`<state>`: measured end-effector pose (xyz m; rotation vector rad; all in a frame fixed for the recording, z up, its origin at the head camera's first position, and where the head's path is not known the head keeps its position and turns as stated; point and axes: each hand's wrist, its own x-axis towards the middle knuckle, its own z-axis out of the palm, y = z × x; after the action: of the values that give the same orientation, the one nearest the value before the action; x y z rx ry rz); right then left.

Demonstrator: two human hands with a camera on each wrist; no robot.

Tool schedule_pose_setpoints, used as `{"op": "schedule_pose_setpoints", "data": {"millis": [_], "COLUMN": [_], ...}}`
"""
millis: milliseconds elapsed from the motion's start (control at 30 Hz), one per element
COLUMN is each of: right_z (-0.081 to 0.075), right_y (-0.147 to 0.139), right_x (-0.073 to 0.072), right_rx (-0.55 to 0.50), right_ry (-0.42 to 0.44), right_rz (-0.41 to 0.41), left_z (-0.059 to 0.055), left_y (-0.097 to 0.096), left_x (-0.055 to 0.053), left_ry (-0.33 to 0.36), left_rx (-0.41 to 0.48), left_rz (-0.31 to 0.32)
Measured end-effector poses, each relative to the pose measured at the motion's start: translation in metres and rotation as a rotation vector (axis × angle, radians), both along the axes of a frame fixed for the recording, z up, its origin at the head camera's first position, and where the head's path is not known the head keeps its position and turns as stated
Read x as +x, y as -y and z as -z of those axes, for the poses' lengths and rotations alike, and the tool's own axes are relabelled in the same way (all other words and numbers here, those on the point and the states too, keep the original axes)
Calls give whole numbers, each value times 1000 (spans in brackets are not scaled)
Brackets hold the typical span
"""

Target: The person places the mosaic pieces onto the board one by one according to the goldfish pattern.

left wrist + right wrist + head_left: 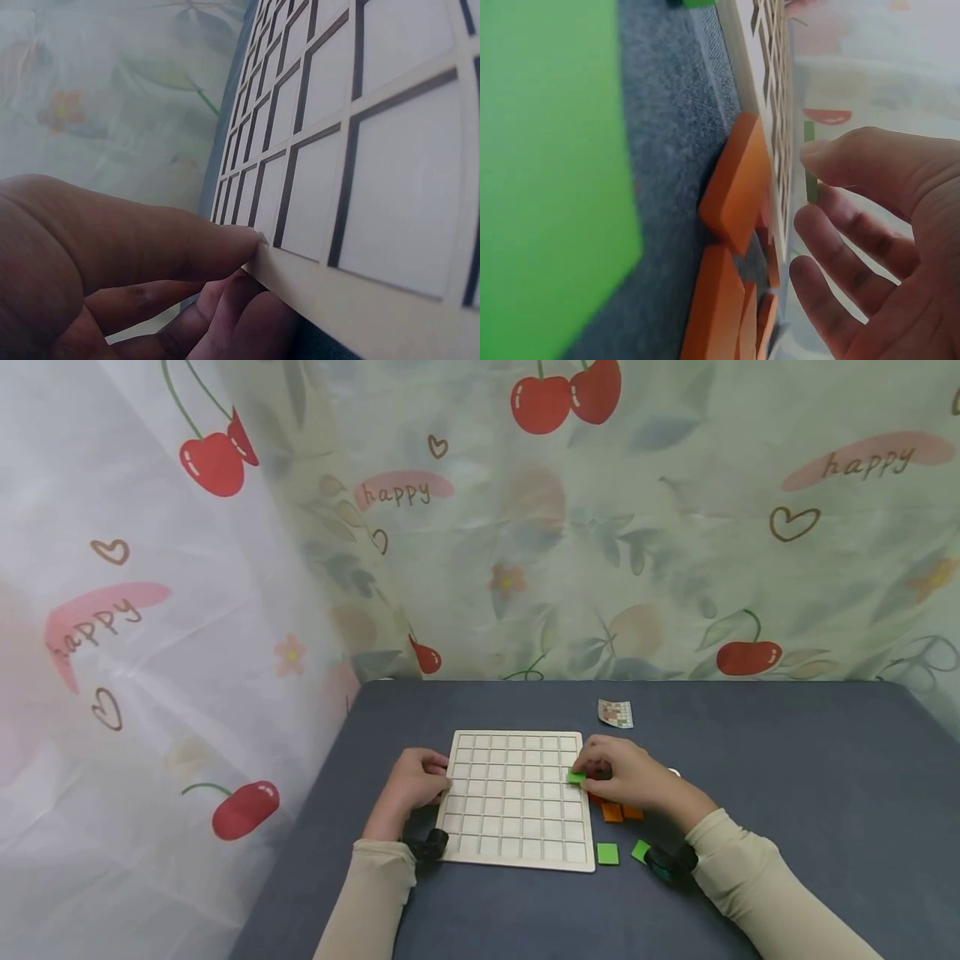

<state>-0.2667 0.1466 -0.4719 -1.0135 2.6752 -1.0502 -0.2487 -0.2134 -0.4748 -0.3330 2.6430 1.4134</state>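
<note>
A pale wooden grid board (510, 863) with white square cells lies flat on the dark grey table. My left hand (415, 783) grips its left edge; in the left wrist view the thumb (187, 244) rests on the frame while the other fingers curl beneath. Over the right edge of the board, my right hand (626, 770) pinches a green square tile (576, 777) between thumb and fingers. In the right wrist view that tile (811, 169) is seen edge-on, held above the board. Orange tiles (612, 812) lie just below the right hand, partly hidden by it.
Two more green tiles, one beside the board's lower right corner (607, 854) and one by the right wrist (641, 850), lie on the table (787, 760). A small printed card (616, 714) sits behind the board. Patterned cloth (480, 560) hangs at the back and left.
</note>
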Motion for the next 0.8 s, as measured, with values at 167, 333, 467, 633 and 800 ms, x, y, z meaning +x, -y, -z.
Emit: {"op": "schedule_pose_setpoints", "data": {"millis": [167, 333, 467, 633, 800], "right_z": [4, 6, 6, 6, 6], "right_y": [6, 8, 10, 11, 13], "right_x": [-7, -12, -15, -18, -19], "right_rx": [5, 21, 44, 62, 65], "right_ry": [19, 17, 21, 23, 19], "right_rz": [-1, -13, -17, -19, -27], "left_z": [-1, 0, 2, 2, 2], "left_y": [-1, -1, -1, 1, 3], "left_x": [1, 1, -1, -1, 0], "left_ry": [2, 1, -3, -2, -4], "left_rx": [8, -4, -11, -7, -11], "left_rz": [13, 13, 12, 19, 17]}}
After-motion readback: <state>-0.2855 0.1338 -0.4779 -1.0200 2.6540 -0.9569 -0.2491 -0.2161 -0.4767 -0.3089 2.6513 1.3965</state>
